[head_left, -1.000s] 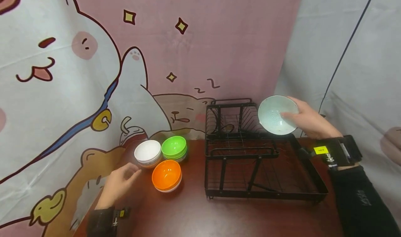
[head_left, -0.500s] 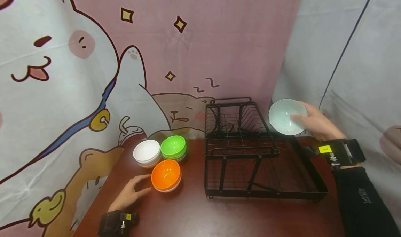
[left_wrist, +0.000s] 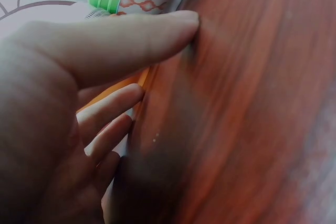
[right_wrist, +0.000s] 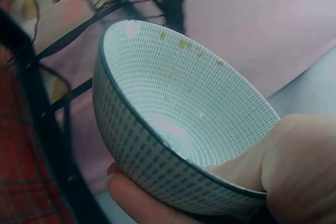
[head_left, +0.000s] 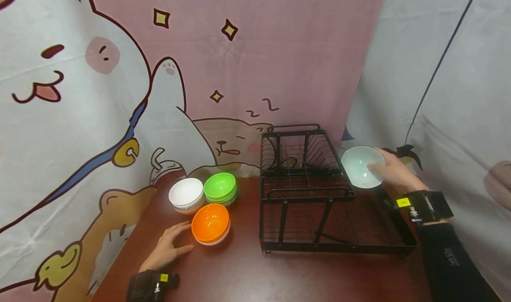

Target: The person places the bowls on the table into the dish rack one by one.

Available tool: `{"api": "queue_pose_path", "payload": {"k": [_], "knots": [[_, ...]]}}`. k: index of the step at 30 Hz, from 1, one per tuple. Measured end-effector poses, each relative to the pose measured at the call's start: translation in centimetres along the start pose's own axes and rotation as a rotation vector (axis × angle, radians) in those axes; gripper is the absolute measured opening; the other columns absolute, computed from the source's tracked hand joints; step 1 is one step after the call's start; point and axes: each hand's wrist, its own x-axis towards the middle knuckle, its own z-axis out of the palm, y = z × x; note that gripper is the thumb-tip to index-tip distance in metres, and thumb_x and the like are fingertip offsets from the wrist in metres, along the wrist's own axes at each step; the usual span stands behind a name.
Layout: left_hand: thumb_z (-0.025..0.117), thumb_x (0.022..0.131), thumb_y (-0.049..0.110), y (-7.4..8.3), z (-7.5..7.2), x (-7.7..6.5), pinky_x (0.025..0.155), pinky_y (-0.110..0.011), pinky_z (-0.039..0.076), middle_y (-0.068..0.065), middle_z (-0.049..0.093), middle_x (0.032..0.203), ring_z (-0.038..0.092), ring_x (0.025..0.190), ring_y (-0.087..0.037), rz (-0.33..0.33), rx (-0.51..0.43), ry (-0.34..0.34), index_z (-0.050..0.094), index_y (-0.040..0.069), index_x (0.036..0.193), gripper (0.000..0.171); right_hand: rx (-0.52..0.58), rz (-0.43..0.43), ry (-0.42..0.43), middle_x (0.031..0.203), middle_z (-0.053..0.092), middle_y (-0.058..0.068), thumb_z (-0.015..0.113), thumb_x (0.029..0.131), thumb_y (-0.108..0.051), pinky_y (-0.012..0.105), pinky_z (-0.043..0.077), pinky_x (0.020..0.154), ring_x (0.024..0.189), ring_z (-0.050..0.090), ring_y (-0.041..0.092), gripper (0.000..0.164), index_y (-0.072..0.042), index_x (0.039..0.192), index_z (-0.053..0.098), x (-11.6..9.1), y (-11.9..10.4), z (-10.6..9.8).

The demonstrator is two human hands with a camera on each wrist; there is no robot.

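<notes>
My right hand [head_left: 395,171] grips a pale green patterned bowl [head_left: 361,166], thumb inside and fingers under its outer wall. The right wrist view shows the bowl [right_wrist: 173,108] tilted, with small yellowish specks near its rim. It hangs over the right rear part of the black dish rack [head_left: 339,248]. My left hand [head_left: 165,248] lies on the table, fingers relaxed, fingertips right by the stack topped with an orange bowl [head_left: 210,223]. Behind that stack are a white bowl [head_left: 186,193] and a green bowl [head_left: 220,186], each atop other bowls.
The rack has a raised upper shelf [head_left: 305,200] on its left half and a low rim around the base. A cartoon-printed cloth [head_left: 239,71] hangs right behind the brown table [head_left: 247,271]. Grey-white cloth [head_left: 451,115] covers the right side.
My left hand came down and right, from beside the white bowl to the table by the orange bowl. The right hand swung right with the pale green bowl, then lowered it toward the rack.
</notes>
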Motion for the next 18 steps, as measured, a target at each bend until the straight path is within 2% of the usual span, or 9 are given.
{"api": "queue_pose_path", "payload": {"k": [3, 5, 10, 13, 18], "knots": [[0.087, 0.082, 0.036, 0.1, 0.1, -0.1, 0.105, -0.076, 0.028, -0.014, 0.057, 0.150, 0.042, 0.138, -0.044, -0.008, 0.002, -0.001, 0.063, 0.017, 0.140, 0.066, -0.002, 0.014, -0.011, 0.138, 0.042, 0.044, 0.049, 0.107, -0.006, 0.040, 0.058, 0.077, 0.113, 0.056, 0.052, 0.055, 0.015, 0.153, 0.029, -0.2, 0.9, 0.9], [0.087, 0.082, 0.036, 0.1, 0.2, -0.2, 0.105, -0.076, 0.027, -0.015, 0.056, 0.150, 0.042, 0.138, -0.044, -0.009, 0.007, -0.001, 0.063, 0.017, 0.140, 0.065, 0.029, 0.041, -0.021, 0.138, 0.044, 0.043, 0.048, 0.107, -0.006, 0.043, 0.060, 0.078, 0.112, 0.057, 0.051, 0.053, 0.013, 0.153, 0.030, -0.2, 1.5, 1.6], [0.087, 0.083, 0.036, 0.2, 0.2, -0.4, 0.105, -0.077, 0.026, -0.015, 0.056, 0.150, 0.041, 0.139, -0.045, -0.021, 0.003, -0.006, 0.064, 0.015, 0.140, 0.065, 0.065, 0.073, -0.034, 0.133, 0.048, 0.039, 0.046, 0.107, -0.005, 0.038, 0.058, 0.075, 0.104, 0.060, 0.040, 0.047, 0.012, 0.149, 0.035, 0.0, 2.8, 3.1], [0.087, 0.083, 0.036, 0.3, 0.1, -0.5, 0.105, -0.077, 0.026, -0.015, 0.056, 0.150, 0.041, 0.139, -0.045, -0.025, 0.002, -0.007, 0.064, 0.014, 0.140, 0.065, -0.008, 0.000, -0.006, 0.126, 0.055, 0.037, 0.046, 0.104, 0.000, 0.037, 0.055, 0.073, 0.096, 0.061, 0.036, 0.041, 0.013, 0.143, 0.043, 0.7, 3.3, 4.0], [0.086, 0.083, 0.036, 0.2, 0.1, -0.6, 0.105, -0.076, 0.025, -0.015, 0.056, 0.150, 0.041, 0.139, -0.045, -0.027, 0.005, -0.007, 0.064, 0.015, 0.139, 0.064, -0.233, -0.154, 0.057, 0.120, 0.065, 0.029, 0.049, 0.096, 0.006, 0.055, 0.052, 0.082, 0.099, 0.063, 0.039, 0.038, 0.002, 0.133, 0.058, 2.7, 3.0, 5.6]]}}
